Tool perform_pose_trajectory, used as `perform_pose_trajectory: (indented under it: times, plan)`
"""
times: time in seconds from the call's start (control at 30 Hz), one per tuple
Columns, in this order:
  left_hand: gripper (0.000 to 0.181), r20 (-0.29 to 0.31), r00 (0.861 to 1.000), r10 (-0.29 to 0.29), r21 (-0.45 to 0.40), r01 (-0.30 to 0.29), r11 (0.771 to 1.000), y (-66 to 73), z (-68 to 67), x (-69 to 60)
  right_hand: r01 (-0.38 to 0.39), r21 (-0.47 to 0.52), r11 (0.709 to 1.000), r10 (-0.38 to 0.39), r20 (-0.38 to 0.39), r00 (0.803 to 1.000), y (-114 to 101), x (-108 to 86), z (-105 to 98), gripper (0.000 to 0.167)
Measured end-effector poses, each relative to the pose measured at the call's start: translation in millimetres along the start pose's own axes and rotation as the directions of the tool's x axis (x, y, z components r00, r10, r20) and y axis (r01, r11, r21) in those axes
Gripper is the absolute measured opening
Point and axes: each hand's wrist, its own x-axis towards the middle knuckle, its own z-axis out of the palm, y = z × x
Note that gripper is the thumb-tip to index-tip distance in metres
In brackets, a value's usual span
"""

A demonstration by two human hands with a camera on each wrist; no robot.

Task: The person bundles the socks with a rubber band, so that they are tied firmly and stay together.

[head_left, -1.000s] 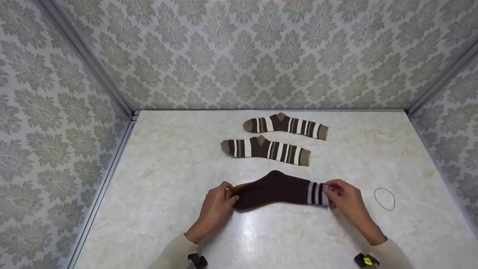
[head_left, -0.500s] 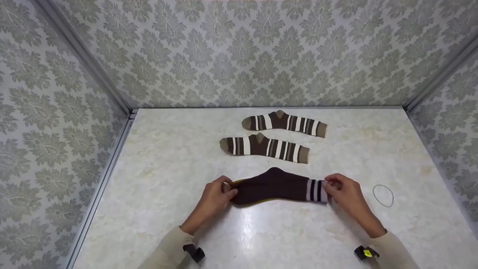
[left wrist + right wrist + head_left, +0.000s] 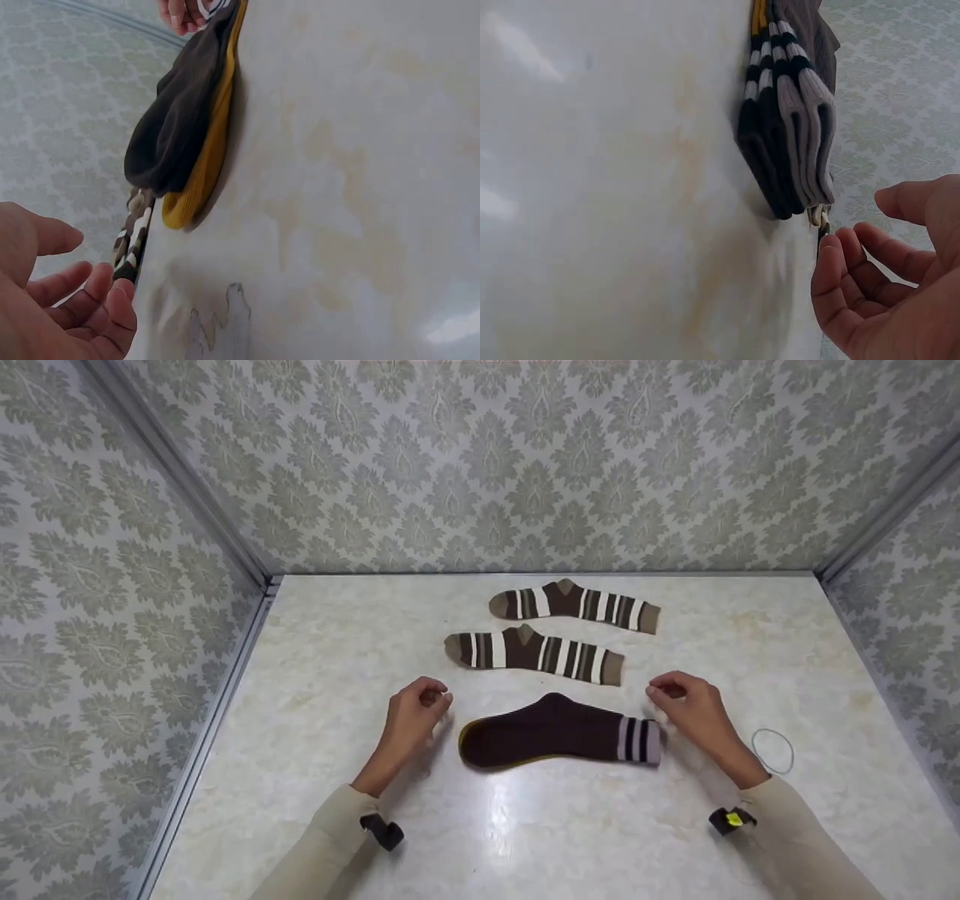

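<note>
A dark brown sock [image 3: 551, 731] with a grey cuff and dark stripes lies flat, toe to the left, on top of mustard-yellow socks [image 3: 196, 176]. Edge-on in the right wrist view, several cuffs [image 3: 787, 135] are stacked, some grey, others dark with white bands. My left hand [image 3: 414, 712] hovers off the toe end with loosely curled fingers and holds nothing. Near the cuff end, my right hand [image 3: 694, 706] is also raised, its thumb and fingers apart, without touching the socks. Most of the mustard layer is hidden underneath.
Two striped brown-and-white socks, a nearer one [image 3: 532, 655] and a farther one [image 3: 574, 606], lie behind the stack. A thin rubber band [image 3: 772, 751] lies beside my right wrist. Patterned walls [image 3: 525, 472] enclose the pale table [image 3: 315, 660] at the back and sides.
Both hands have let go of the stacked socks. The left has drawn back to the left and up, the right upward. The stack lies in about the same place.
</note>
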Motion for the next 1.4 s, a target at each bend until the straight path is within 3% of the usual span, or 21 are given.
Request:
perform_pose_trajectory:
  times: [0.23,0.57,0.9,1.13,1.4]
  plan:
    - [0.007,-0.061,0.998,-0.008,0.04,0.01,0.999,-7.0,-7.5,17.0,-0.016,0.025,1.0,0.014,0.071,0.997,2.4,28.6,10.9,0.022]
    - [0.012,-0.079,0.997,-0.009,0.07,0.014,0.997,-16.5,-12.2,41.0,0.027,0.017,0.999,-0.028,0.11,0.993,-0.3,59.5,23.7,0.021]
    - [0.01,-0.073,0.997,0.021,0.115,-0.013,0.993,-20.5,-3.6,67.4,0.032,0.009,0.999,-0.033,0.117,0.993,-0.3,80.9,26.8,0.025]
    - [0.016,-0.051,0.999,-0.01,0.123,0.016,0.992,-19.3,1.9,90.6,0.003,0.023,1.0,-0.006,0.128,0.992,2.8,89.0,27.6,0.03]
    - [0.029,-0.058,0.995,-0.08,0.164,0.089,0.982,-67.8,17.8,138.1,-0.019,-0.024,1.0,0.022,0.13,0.991,1.4,94.9,29.6,0.032]
